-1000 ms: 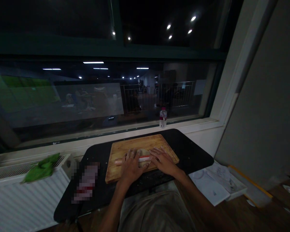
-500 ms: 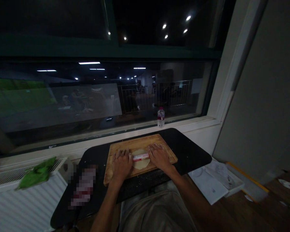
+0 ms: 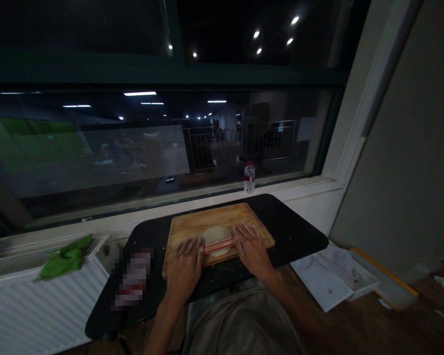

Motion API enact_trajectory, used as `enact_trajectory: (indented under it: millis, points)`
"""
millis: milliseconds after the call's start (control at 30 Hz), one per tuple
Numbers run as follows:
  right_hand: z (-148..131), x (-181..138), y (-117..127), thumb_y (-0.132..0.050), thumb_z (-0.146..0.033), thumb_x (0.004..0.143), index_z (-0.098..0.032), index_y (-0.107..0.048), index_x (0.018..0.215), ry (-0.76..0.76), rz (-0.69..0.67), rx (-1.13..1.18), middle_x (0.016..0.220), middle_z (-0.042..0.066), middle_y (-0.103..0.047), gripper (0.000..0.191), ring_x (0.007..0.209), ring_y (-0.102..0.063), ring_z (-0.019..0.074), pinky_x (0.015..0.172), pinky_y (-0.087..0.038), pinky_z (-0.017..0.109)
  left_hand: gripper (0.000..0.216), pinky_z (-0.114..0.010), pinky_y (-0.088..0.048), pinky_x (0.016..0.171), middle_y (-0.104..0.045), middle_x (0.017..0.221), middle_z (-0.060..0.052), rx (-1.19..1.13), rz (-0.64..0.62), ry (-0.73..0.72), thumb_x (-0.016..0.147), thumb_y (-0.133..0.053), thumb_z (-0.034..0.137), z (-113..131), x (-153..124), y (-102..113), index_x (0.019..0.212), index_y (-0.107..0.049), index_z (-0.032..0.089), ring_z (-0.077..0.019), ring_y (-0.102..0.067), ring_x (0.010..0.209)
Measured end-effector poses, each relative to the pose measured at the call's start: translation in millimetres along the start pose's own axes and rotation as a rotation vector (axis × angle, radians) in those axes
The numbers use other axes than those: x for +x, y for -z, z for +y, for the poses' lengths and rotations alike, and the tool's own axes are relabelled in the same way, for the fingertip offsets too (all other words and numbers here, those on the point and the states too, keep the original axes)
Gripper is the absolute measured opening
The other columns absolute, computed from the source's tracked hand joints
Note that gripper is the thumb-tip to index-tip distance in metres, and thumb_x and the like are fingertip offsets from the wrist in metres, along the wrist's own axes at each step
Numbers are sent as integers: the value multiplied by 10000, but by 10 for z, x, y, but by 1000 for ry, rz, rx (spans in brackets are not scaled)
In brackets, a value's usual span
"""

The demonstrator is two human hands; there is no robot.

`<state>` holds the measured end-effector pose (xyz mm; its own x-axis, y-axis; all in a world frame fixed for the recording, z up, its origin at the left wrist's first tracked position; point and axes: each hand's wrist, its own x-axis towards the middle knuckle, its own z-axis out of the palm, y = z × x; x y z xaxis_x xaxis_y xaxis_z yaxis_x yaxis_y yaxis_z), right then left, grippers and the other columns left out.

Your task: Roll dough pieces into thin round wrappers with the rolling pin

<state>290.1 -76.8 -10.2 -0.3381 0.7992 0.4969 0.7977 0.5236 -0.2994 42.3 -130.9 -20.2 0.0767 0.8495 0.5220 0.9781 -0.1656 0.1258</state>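
Observation:
A short rolling pin (image 3: 219,245) with red-and-white print lies across the near part of a flat round of dough (image 3: 216,233). The dough rests on a wooden cutting board (image 3: 192,220). On the pin's left end lies my left hand (image 3: 187,256), its floury fingers stretched forward over it. My right hand (image 3: 249,246) presses the other end, fingers spread and pointing away from me. Both palms hide the pin's ends; neither hand's fingers are wrapped round it.
The board sits on a black table (image 3: 292,231) with rounded corners. A blurred-out package (image 3: 133,278) lies at its left. Behind are a water bottle (image 3: 249,177) on the sill and a green cloth (image 3: 67,256) on the radiator (image 3: 33,305). An open white box (image 3: 333,276) is at right.
Both hands have brought the rolling pin toward me, from the dough's middle to its near part. The pin has turned, showing more red. The view has shifted slightly.

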Motion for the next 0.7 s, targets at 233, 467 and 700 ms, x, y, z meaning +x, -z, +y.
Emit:
enact_trajectory:
  millis: [233,467,700]
  points:
    - [52,-232,-83,-412,-266,1131,-237,-568,1612,46,92,-2,1627,100,-585,506,1589,-447,306,1335,-292,619,445,-518,-504,1214,-714,1494,-55,-8,92,-63,1124,-435,366,-21,-160,-26,1434,-734,254,-307,-664,1404]
    - [92,-333,-128,-420,-296,1146,-253,-579,1602,64,128,8,1618,85,-596,485,1587,-449,314,1334,-289,637,408,-536,-489,1215,-718,1490,-38,-37,142,-98,1120,-477,362,-50,-258,-84,1435,-725,284,-306,-668,1395]
    - [69,40,48,-442,-324,1120,-210,-597,1587,42,-65,77,1632,111,-582,504,1600,-427,311,1357,-209,625,507,-544,-436,1238,-682,1542,-87,-38,41,-43,1090,-535,471,-86,-88,-96,1523,-645,233,-339,-594,1470]
